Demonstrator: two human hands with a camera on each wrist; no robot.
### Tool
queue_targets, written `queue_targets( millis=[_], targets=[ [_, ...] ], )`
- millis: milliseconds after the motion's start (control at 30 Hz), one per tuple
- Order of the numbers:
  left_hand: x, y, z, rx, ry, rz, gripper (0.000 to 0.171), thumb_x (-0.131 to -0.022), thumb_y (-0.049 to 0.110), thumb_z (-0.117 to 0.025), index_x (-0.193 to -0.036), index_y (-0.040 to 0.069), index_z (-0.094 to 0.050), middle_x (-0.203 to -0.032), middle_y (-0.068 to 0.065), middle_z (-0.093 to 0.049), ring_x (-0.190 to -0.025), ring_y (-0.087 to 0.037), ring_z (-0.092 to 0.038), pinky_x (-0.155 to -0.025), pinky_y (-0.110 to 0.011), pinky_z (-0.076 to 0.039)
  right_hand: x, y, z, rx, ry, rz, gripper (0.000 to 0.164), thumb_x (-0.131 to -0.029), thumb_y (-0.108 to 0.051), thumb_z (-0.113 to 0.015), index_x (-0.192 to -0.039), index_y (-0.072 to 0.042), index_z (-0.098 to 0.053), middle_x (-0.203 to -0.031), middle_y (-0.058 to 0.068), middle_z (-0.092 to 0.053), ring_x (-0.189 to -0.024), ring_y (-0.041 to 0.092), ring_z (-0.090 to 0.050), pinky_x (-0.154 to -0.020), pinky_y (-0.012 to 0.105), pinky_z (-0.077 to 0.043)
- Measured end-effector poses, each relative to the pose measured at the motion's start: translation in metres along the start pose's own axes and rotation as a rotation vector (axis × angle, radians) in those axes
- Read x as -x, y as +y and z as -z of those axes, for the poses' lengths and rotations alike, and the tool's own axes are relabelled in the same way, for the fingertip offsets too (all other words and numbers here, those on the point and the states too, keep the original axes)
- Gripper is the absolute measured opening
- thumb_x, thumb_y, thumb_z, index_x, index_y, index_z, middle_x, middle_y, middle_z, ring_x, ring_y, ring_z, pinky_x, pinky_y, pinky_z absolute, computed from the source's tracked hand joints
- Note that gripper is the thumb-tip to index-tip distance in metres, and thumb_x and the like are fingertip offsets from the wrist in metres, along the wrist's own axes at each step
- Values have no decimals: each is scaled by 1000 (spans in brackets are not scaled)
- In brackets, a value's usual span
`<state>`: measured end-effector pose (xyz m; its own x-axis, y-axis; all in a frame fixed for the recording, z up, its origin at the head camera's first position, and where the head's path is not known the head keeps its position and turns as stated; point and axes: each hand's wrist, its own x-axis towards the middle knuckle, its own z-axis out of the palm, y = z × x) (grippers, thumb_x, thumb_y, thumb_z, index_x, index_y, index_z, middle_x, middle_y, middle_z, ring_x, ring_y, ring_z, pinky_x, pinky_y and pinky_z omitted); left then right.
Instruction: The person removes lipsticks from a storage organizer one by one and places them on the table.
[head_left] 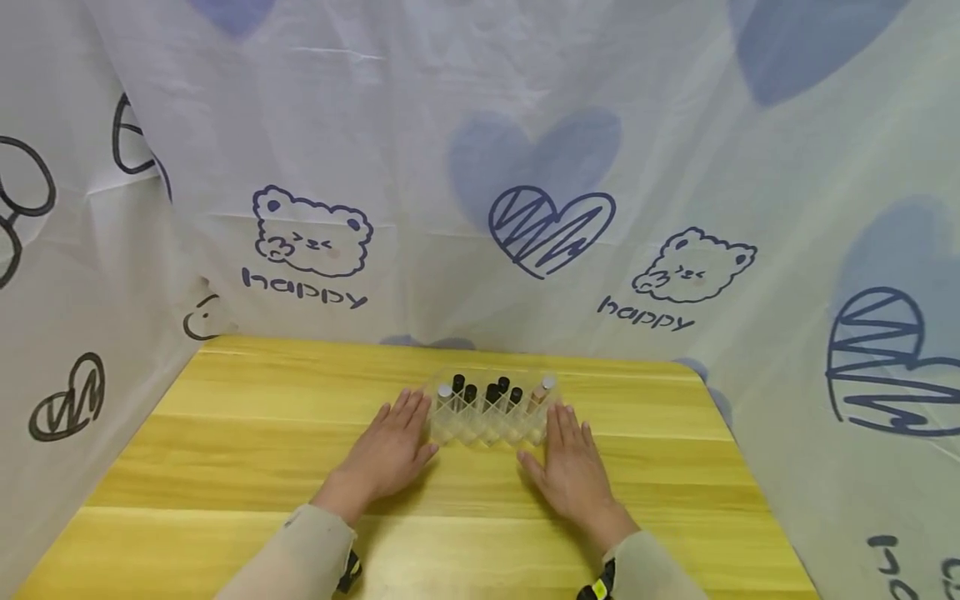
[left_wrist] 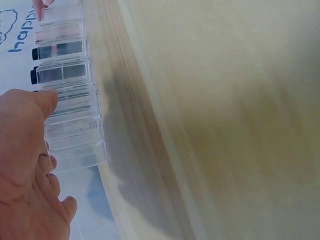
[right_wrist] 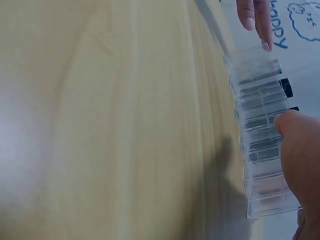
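A clear acrylic cosmetic organizer (head_left: 491,433) with a zigzag front stands toward the back of the table. Several small slim containers with black caps (head_left: 492,393) sit in its compartments. One with a white cap (head_left: 445,391) is at its left end, and a pinkish one with a pale cap (head_left: 542,392) at its right. My left hand (head_left: 386,450) lies along the organizer's left end, fingers straight, thumb near the front. At the right end, my right hand (head_left: 573,467) mirrors it, fingers extended by the side. Both wrist views show the organizer (left_wrist: 75,127) beside each thumb.
The organizer stands on a yellow wood-grain table (head_left: 247,442). Behind and beside the table hang white sheets (head_left: 420,275) printed with hearts, bears and the word happy. A dark band (head_left: 597,587) shows at the right wrist below the sleeve.
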<state>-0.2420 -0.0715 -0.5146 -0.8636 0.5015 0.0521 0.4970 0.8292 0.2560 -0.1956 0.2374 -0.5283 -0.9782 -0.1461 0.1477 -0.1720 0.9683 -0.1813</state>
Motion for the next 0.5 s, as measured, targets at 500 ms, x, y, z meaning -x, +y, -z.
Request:
queue_targets(
  millis=[500],
  targets=[
    [41,-6,3,55,53,0,76,-111,41,-54,-164,-5,-25,-172,-24,-22,-161,-43,-20,-129,-63,-23,24,-24,-4,11,22,62,91,-106,-60,-52,-162,8,-28,-171,27,-24,-160,43,-24,-130,60,-23]
  ],
)
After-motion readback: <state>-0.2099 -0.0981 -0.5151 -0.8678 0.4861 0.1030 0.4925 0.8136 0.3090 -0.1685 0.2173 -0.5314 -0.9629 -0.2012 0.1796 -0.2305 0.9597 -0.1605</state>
